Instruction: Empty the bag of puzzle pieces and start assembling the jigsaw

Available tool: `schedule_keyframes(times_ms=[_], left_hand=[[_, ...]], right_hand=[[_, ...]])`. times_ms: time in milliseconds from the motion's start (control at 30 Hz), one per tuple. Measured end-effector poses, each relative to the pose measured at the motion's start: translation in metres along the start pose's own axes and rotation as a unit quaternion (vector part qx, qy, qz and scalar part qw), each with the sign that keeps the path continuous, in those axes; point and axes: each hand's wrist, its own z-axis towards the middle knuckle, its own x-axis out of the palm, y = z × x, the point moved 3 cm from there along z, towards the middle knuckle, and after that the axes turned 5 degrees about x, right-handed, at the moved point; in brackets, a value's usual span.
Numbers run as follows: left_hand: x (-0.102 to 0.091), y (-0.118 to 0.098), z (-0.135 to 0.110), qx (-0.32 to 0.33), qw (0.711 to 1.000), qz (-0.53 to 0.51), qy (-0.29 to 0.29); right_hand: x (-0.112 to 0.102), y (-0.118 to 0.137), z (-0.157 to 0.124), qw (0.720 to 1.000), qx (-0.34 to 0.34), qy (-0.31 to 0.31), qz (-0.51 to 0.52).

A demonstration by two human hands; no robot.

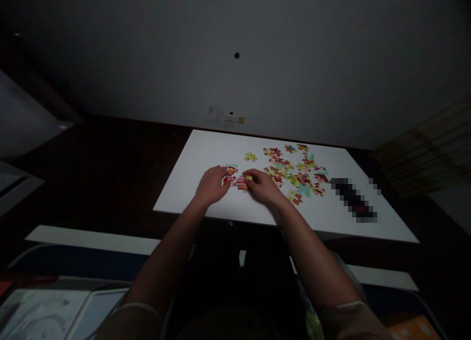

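Note:
My left hand (212, 185) and my right hand (262, 185) lie close together on a white table (206, 153), near its front edge. Between them sits a small joined group of red, white and orange jigsaw pieces (233, 178). The fingertips of my left hand rest against its left side. My right thumb and fingers pinch a yellow-green jigsaw piece (249, 178) at the group's right side. A loose spread of multicoloured jigsaw pieces (290, 170) lies beyond my right hand, and a small yellow cluster (250, 157) lies further back.
A pixelated dark object (353, 200) lies at the table's right side. The table's far edge stands near a grey wall with a small switch plate (235, 119). Dark surroundings lie beside the table, and a pale strip (88, 239) runs below it.

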Motion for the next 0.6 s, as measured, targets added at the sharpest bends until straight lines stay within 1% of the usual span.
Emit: schedule_keyframes(times_ms=[67, 133, 233, 333, 467, 600], left_hand=[[-0.001, -0.001, 0.001, 0.002, 1.000, 0.004, -0.001], [0.000, -0.001, 0.001, 0.004, 1.000, 0.006, 0.000], [0.001, 0.000, 0.002, 0.008, 1.000, 0.004, 0.002], [0.002, 0.001, 0.003, 0.017, 1.000, 0.003, 0.003], [-0.002, -0.002, 0.002, 0.032, 0.999, 0.019, 0.004], [-0.002, -0.019, -0.006, 0.064, 0.997, 0.045, 0.023]], right_hand=[[0.001, 0.006, -0.014, 0.999, -0.025, 0.017, -0.040], [0.000, 0.013, -0.029, 0.997, -0.040, 0.018, -0.067], [-0.006, 0.021, -0.049, 0.994, -0.054, -0.005, -0.098], [-0.017, 0.024, -0.065, 0.991, -0.059, -0.033, -0.119], [-0.035, 0.016, -0.084, 0.987, -0.056, -0.069, -0.136], [-0.057, -0.001, -0.100, 0.980, -0.035, -0.122, -0.154]])
